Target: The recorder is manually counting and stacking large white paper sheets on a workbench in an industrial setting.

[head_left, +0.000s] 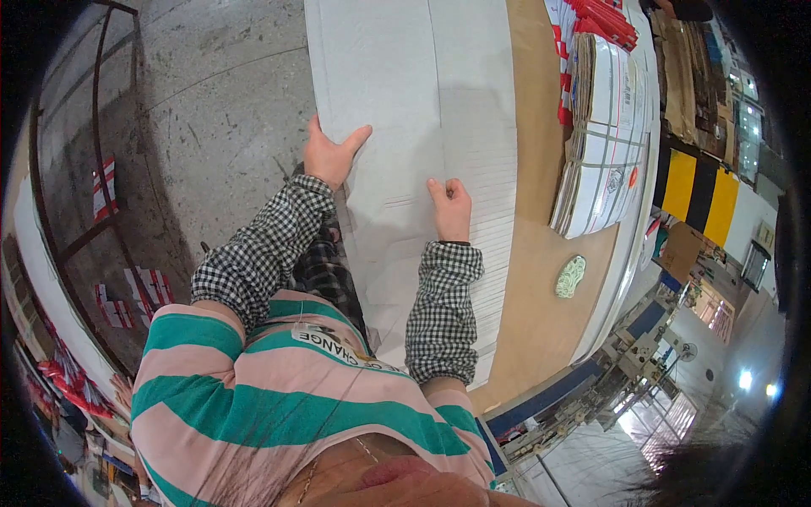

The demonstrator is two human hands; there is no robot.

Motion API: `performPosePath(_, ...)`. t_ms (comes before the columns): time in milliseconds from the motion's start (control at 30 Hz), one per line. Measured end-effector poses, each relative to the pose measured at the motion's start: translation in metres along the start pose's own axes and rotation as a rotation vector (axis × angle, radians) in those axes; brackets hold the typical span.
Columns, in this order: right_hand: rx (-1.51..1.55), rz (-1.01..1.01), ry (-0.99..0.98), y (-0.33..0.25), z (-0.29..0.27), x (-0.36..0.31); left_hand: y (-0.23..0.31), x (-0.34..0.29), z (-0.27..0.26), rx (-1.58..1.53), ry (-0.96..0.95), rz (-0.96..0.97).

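Long white sheets [384, 63], paper-like or woven, lie on the table in front of me, with a lengthwise edge or fold down their middle. At their left edge is my left hand [329, 159], thumb spread away over the white surface and forefinger along the border; its other fingers are mostly hidden. My right hand [453, 209] rests near the middle line, its fingers curled and thumb raised, seemingly pinching the edge of the upper white sheet. Beneath it, closely stepped edges of a layered white stack [492, 220] show on the right.
Right of the sheets, the tan tabletop [532, 279] carries a strapped bundle of printed white pieces [604, 139], red-and-white packaging [604, 21] and a small pale green object [570, 276]. A dark metal frame [100, 110] stands on the grey floor to the left.
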State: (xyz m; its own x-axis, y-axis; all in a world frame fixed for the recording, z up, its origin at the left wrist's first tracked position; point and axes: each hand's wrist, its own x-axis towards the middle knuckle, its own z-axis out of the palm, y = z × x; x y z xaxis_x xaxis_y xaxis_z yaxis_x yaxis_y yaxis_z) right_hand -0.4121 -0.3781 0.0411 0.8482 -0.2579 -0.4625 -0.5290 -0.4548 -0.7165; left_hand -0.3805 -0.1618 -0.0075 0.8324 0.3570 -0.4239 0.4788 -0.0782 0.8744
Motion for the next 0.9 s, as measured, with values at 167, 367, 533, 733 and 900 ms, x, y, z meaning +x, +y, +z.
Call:
performPosePath(167,-0.048,-0.037,0.029,0.001,0.004,-0.002,0.004,-0.003,-0.003,0.03,0.033,0.009)
performPosePath(367,0.021,0.042,-0.006,0.004,0.0,0.002,-0.001,-0.003,-0.002,0.021,0.018,-0.006)
performPosePath(533,0.0,0.048,0.036,0.003,0.001,0.0,0.006,-0.005,-0.004,0.06,0.02,0.064)
performPosePath(733,-0.051,-0.036,-0.024,0.007,0.0,0.004,0.005,-0.003,-0.004,0.093,0.047,0.036)
performPosePath(900,-0.053,-0.087,-0.019,0.012,-0.004,0.002,0.02,-0.012,-0.005,0.127,0.025,0.021)
